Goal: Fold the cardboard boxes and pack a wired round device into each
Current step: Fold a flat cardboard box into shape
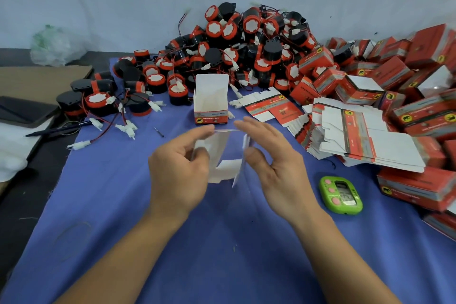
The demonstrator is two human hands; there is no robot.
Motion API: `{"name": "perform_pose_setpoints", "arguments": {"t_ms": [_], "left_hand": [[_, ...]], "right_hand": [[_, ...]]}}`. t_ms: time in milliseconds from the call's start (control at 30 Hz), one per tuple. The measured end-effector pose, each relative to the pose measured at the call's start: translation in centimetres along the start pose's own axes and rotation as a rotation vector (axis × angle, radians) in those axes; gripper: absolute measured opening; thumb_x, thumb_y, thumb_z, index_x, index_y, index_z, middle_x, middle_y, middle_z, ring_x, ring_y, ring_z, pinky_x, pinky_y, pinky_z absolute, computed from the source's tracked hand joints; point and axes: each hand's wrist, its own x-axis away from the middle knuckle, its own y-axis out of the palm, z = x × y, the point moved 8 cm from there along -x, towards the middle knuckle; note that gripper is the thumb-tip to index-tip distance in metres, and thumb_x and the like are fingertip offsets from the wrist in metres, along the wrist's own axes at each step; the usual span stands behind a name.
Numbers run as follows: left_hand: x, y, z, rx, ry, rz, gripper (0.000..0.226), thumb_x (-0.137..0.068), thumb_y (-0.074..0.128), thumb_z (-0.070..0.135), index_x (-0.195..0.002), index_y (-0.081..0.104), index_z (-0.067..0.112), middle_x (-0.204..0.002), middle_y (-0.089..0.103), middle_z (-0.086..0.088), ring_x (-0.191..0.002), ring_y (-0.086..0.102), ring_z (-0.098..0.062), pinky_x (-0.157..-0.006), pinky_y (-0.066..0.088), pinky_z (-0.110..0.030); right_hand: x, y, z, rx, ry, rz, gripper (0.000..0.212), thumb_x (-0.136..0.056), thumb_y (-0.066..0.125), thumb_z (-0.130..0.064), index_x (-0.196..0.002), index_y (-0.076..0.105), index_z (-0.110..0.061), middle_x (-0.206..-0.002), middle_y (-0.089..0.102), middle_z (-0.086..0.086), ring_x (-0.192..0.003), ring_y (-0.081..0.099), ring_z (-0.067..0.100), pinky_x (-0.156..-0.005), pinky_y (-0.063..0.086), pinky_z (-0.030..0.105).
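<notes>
Both hands hold a half-formed cardboard box [223, 155] above the blue cloth, its white inside facing me and its flaps loose. My left hand [179, 170] pinches its left side; my right hand [274, 168] presses its right wall. Just beyond stands a folded box [211, 103], upright with its top flap open. A big heap of black-and-red wired round devices [222, 57] lies behind it against the wall. To the right a stack of flat unfolded boxes [357, 136] rests on the cloth.
Closed red boxes [407, 76] pile up at the far right. A green timer [341, 195] lies near my right hand. A pen [59, 128], a dark tablet [24, 111] and brown cardboard [42, 76] sit at the left. Loose white connectors [125, 128] trail onto the cloth.
</notes>
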Motion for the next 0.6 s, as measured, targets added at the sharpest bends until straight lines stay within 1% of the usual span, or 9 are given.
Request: {"name": "perform_pose_setpoints", "arguments": {"t_ms": [67, 133, 167, 233, 333, 400, 500, 567, 600], "left_hand": [[-0.4, -0.2, -0.9, 0.100, -0.106, 0.022, 0.048, -0.083, 0.058, 0.007, -0.116, 0.077, 0.036, -0.082, 0.076, 0.020, -0.069, 0.068, 0.003, -0.068, 0.058, -0.018], [-0.4, 0.1, -0.9, 0.147, -0.146, 0.005, 0.047, -0.087, 0.061, 0.003, -0.115, 0.076, 0.037, -0.087, 0.079, 0.018, -0.080, 0.075, -0.005, -0.072, 0.065, -0.034], [-0.3, 0.3, -0.8, 0.154, -0.144, -0.009, 0.049, -0.088, 0.061, -0.001, -0.113, 0.076, 0.039, -0.088, 0.079, 0.018, -0.081, 0.076, -0.007, -0.072, 0.065, -0.034], [-0.1, 0.6, -0.3, 0.160, -0.118, -0.034, 0.055, -0.089, 0.060, -0.005, -0.110, 0.075, 0.043, -0.088, 0.078, 0.021, -0.080, 0.075, -0.005, -0.068, 0.062, -0.023], [0.0, 0.8, 0.1, 0.174, -0.093, -0.050, 0.057, -0.088, 0.059, -0.007, -0.107, 0.074, 0.045, -0.093, 0.078, 0.021, -0.086, 0.076, -0.004, -0.069, 0.060, -0.018], [0.0, 0.8, 0.3, 0.189, -0.085, -0.058, 0.057, -0.089, 0.060, -0.008, -0.107, 0.074, 0.043, -0.093, 0.079, 0.020, -0.086, 0.076, -0.005, -0.069, 0.060, -0.020], [0.1, 1.0, 0.6, 0.210, -0.073, -0.085, 0.049, -0.089, 0.062, -0.002, -0.105, 0.075, 0.043, -0.092, 0.080, 0.017, -0.074, 0.073, -0.002, -0.064, 0.058, -0.018], [0.5, 1.1, 1.2, 0.187, -0.029, -0.115, 0.045, -0.085, 0.059, 0.006, -0.103, 0.075, 0.043, -0.089, 0.078, 0.021, -0.060, 0.064, 0.005, -0.058, 0.048, -0.009], [0.7, 1.3, 1.4, 0.177, -0.007, -0.136, 0.043, -0.084, 0.059, 0.008, -0.104, 0.075, 0.043, -0.091, 0.078, 0.023, -0.060, 0.063, 0.007, -0.059, 0.047, -0.007]], "right_hand": [[0.0, 0.6, -0.2, 0.051, -0.034, -0.026, 0.036, -0.104, 0.053, -0.020, -0.134, 0.066, -0.035, -0.141, 0.055, -0.031, -0.140, 0.041, 0.002, -0.110, 0.034, 0.015], [0.0, 0.9, -0.3, 0.109, -0.047, 0.007, 0.032, -0.100, 0.060, -0.021, -0.129, 0.070, -0.032, -0.134, 0.056, -0.034, -0.132, 0.046, -0.001, -0.106, 0.035, 0.011], [0.0, 0.8, -0.3, 0.122, -0.037, 0.055, 0.033, -0.097, 0.066, -0.021, -0.126, 0.072, -0.034, -0.127, 0.058, -0.038, -0.127, 0.050, -0.001, -0.102, 0.037, 0.010], [0.3, 0.2, 0.2, 0.125, 0.035, 0.161, 0.046, -0.088, 0.074, -0.026, -0.129, 0.066, -0.046, -0.115, 0.060, -0.039, -0.117, 0.057, 0.000, -0.095, 0.039, 0.006], [0.3, -0.1, 0.5, 0.197, 0.120, 0.161, 0.057, -0.085, 0.065, -0.041, -0.136, 0.046, -0.057, -0.116, 0.054, -0.034, -0.117, 0.053, -0.004, -0.093, 0.035, 0.002], [0.2, 0.4, 0.5, 0.301, 0.078, 0.080, 0.050, -0.090, 0.062, -0.036, -0.136, 0.049, -0.051, -0.123, 0.048, -0.038, -0.123, 0.045, -0.006, -0.096, 0.032, 0.002], [0.0, 0.8, 0.7, 0.324, 0.075, 0.054, 0.040, -0.098, 0.048, -0.033, -0.137, 0.057, -0.035, -0.128, 0.051, -0.031, -0.123, 0.038, -0.014, -0.098, 0.024, -0.002], [0.3, 0.2, 1.2, 0.302, 0.133, 0.126, 0.044, -0.097, 0.038, -0.040, -0.130, 0.064, -0.029, -0.116, 0.054, -0.032, -0.116, 0.045, -0.012, -0.095, 0.029, -0.001], [0.4, -0.2, 1.4, 0.271, 0.171, 0.160, 0.040, -0.097, 0.039, -0.041, -0.122, 0.068, -0.031, -0.105, 0.057, -0.035, -0.110, 0.051, -0.009, -0.090, 0.034, 0.001]]}}
